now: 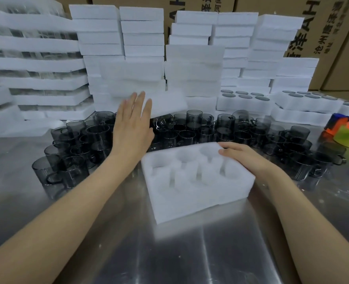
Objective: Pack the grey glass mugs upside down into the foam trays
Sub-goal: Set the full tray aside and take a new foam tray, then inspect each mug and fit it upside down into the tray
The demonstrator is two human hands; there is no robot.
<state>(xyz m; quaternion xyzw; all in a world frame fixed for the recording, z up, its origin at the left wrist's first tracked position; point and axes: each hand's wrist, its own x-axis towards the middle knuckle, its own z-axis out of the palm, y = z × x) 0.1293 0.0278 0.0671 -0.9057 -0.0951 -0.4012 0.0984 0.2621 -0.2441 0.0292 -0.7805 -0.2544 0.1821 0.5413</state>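
Your right hand [245,158] lies flat on the white six-pocket foam tray's [190,199] two-o'clock edge — your left hand [131,128], fingers spread, is above the grey glass mugs [95,136].

Your left hand [131,128] hides part of the grey mugs [99,132]; the foam piece [167,104] past your fingertips is blurred; a colourful object [348,134] is cut off at right.

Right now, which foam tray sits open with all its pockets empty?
The foam tray nearest the camera, touched by the right hand; the packed trays behind show grey mug bases.
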